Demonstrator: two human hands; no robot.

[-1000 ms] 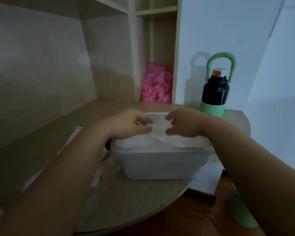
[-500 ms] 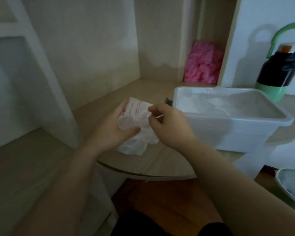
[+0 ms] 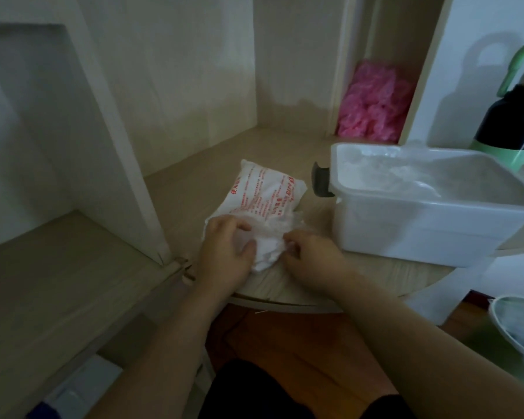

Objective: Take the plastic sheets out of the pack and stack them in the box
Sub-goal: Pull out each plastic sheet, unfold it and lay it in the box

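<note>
- Pale wooden desk: white red-printed plastic pack is now laid flat, just left of translucent white plastic box.
- Its crumpled mouth is gripped by curled left hand and pinched by right hand.
- Hands were withdrawn from box; next sheet's extraction is judged begun.

On the worktop, pack just left of the box (sheets inside), left hand and right hand at its near end; bottle behind the box.
</note>
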